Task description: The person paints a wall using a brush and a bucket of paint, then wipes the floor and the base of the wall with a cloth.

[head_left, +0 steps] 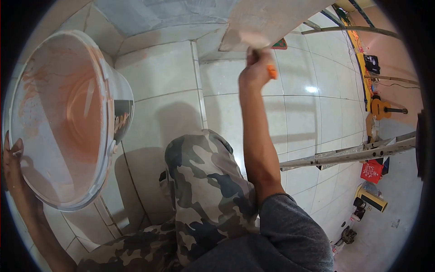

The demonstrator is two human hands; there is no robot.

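My left hand is closed on the rim of a large white bucket, which tilts so that its mouth faces me. Peach-coloured paint coats the bottom and streaks the inner wall. Out in front, my right hand is wrapped round a paintbrush with an orange handle end. The brush head is blurred by motion and overlaps the lower part of the grey wall, where a patch looks peach-toned.
White tiles cover the floor, with a raised tiled step edge. A metal ladder reaches in from the right. Along the far wall are a guitar, a red bag and several small items. My camouflage-clad knee is between my arms.
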